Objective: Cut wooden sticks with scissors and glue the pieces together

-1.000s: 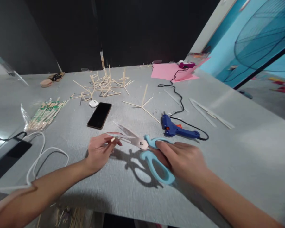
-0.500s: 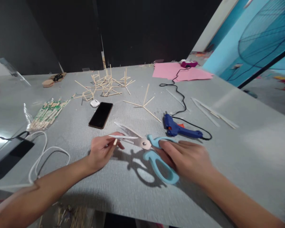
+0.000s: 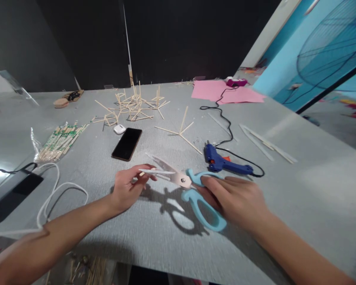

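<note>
My right hand [image 3: 234, 198] grips the light blue handles of a pair of scissors [image 3: 192, 190], whose steel blades stand apart and point left. My left hand [image 3: 127, 186] pinches a short wooden stick [image 3: 142, 172] and holds it between the open blades. Both hands hover just above the grey table [image 3: 299, 186], near its front edge.
A blue glue gun [image 3: 225, 163] with a black cord lies right of the scissors. Behind them are a black phone [image 3: 127, 143], a white earbud case [image 3: 119, 129], glued stick structures [image 3: 133, 105], a pack of sticks [image 3: 59, 140], pink paper [image 3: 222, 92] and white strips [image 3: 264, 142]. A white cable [image 3: 56, 190] lies at the left.
The blades have closed slightly around the stick. Both hands have shifted a little to the right; nothing else has moved.
</note>
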`<state>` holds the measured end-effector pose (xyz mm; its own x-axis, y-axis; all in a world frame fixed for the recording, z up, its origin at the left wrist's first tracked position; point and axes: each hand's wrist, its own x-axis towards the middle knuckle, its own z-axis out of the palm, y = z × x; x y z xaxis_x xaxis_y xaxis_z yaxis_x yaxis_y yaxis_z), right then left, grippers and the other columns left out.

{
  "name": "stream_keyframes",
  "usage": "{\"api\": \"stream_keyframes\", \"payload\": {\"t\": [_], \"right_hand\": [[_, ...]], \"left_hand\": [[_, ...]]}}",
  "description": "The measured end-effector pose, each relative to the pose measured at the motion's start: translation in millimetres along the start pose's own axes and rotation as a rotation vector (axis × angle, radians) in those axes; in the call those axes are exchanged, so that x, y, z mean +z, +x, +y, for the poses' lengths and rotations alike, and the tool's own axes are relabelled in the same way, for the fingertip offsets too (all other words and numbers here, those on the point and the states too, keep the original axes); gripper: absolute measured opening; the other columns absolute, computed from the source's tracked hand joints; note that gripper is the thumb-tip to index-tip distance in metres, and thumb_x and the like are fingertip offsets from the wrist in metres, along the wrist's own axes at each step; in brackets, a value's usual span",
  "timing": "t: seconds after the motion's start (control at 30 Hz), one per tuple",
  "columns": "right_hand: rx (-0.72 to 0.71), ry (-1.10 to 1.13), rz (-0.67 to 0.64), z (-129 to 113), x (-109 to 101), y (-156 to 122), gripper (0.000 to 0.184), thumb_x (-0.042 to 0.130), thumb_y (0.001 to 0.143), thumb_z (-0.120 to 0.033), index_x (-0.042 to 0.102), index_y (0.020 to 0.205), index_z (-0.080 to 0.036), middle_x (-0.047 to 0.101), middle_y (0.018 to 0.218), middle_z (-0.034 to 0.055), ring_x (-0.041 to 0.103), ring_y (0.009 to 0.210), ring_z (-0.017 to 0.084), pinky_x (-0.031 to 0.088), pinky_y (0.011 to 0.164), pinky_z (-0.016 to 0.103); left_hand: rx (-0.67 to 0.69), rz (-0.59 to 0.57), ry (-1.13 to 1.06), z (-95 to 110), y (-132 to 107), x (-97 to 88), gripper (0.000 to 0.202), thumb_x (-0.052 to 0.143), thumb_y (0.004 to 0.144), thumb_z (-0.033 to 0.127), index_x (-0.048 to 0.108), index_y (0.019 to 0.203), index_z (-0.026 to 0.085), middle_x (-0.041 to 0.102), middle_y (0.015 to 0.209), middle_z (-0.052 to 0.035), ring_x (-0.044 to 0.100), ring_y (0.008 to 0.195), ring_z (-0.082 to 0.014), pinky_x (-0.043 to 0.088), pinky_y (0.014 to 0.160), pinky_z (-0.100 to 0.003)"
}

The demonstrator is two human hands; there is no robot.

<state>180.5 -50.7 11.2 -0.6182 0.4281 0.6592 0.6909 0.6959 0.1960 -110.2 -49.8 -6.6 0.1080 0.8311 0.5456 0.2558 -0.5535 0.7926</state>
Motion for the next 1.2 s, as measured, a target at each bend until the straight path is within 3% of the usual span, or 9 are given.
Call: {"api": "stream_keyframes", "payload": {"t": [0.27, 0.5, 0.6, 0.7, 0.87, 1.2], "right_hand": [[0.002, 0.021, -0.016, -1.2, -1.6, 1.9, 0.031, 0.049, 0.110, -0.025, 0.059, 0.081, -0.021, 0.057, 0.055, -0.0027, 0.047, 0.045, 0.013, 0.033, 0.054, 0.029], [0.010, 0.051, 0.004, -2.6, -1.8, 2.6, 0.026, 0.051, 0.108, -0.022, 0.058, 0.083, -0.020, 0.054, 0.054, -0.0043, 0.045, 0.044, 0.013, 0.030, 0.053, 0.029], [0.012, 0.052, -0.005, -3.0, -2.2, 3.2, 0.027, 0.051, 0.109, -0.022, 0.058, 0.083, -0.019, 0.054, 0.054, -0.0045, 0.046, 0.044, 0.013, 0.030, 0.052, 0.029], [0.017, 0.057, -0.007, -3.3, -2.7, 4.0, 0.029, 0.050, 0.110, -0.023, 0.058, 0.082, -0.019, 0.054, 0.054, -0.0045, 0.046, 0.043, 0.013, 0.030, 0.052, 0.029], [0.022, 0.065, -0.009, -3.9, -2.7, 5.5, 0.036, 0.044, 0.113, -0.028, 0.057, 0.080, -0.019, 0.052, 0.052, -0.0049, 0.046, 0.042, 0.012, 0.031, 0.051, 0.029], [0.023, 0.076, -0.073, -3.8, -2.8, 6.7, 0.043, 0.037, 0.115, -0.029, 0.058, 0.079, -0.018, 0.051, 0.051, -0.0046, 0.047, 0.040, 0.012, 0.029, 0.050, 0.029]], "left_hand": [[0.199, -0.028, 0.129, -8.4, -3.4, -6.1, 0.027, 0.060, 0.101, 0.012, 0.080, 0.115, 0.022, 0.082, 0.088, -0.0047, 0.067, 0.053, -0.0103, 0.059, 0.058, -0.023], [0.420, -0.014, 0.114, -3.4, 7.6, -3.7, 0.025, 0.058, 0.100, 0.006, 0.074, 0.084, 0.016, 0.081, 0.087, -0.0069, 0.080, 0.080, -0.0161, 0.063, 0.069, -0.022], [0.440, -0.010, 0.130, -3.1, 9.3, -2.9, 0.025, 0.060, 0.100, 0.005, 0.071, 0.081, 0.017, 0.081, 0.084, -0.0049, 0.081, 0.092, -0.0177, 0.065, 0.077, -0.021], [0.440, -0.008, 0.127, -3.2, 8.7, -3.4, 0.025, 0.061, 0.100, 0.006, 0.073, 0.082, 0.019, 0.079, 0.076, -0.0016, 0.081, 0.093, -0.0187, 0.066, 0.079, -0.024], [0.432, -0.008, 0.110, -2.0, 8.9, -4.7, 0.022, 0.062, 0.100, 0.008, 0.076, 0.086, 0.019, 0.083, 0.084, -0.0025, 0.082, 0.091, -0.0184, 0.067, 0.082, -0.025], [0.431, 0.048, 0.219, -8.6, 8.2, -3.5, 0.015, 0.070, 0.098, 0.013, 0.080, 0.089, 0.020, 0.084, 0.088, -0.0033, 0.082, 0.081, -0.0166, 0.065, 0.069, -0.022]]}}
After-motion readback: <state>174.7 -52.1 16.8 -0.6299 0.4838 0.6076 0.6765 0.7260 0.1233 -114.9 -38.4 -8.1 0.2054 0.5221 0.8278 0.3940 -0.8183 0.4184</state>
